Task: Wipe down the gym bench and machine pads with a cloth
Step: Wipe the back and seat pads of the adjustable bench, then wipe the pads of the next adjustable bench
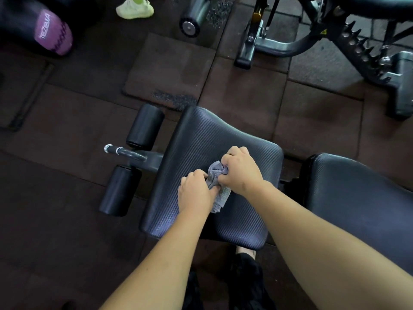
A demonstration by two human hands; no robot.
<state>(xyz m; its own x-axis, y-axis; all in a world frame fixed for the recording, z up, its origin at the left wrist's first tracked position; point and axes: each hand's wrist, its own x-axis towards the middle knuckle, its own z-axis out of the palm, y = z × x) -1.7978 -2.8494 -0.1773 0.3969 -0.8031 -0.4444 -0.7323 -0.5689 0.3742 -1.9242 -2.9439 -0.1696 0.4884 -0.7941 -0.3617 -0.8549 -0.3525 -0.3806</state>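
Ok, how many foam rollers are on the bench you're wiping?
2, both left of the seat: the far roller beyond the metal bar, the near roller on the camera's side of it. More may be hidden under the seat.

Pad: black vinyl, fine ribbed weave texture, slight sheen.
Cloth: grey terry, soft, nubby.
Rollers: black covering, smooth, matt.
Bar: dark metal, bright chromed end rings.
Floor: dark rubber tiles, matt, grainy, speckled in patches.
Frame: grey painted metal, semi-gloss.
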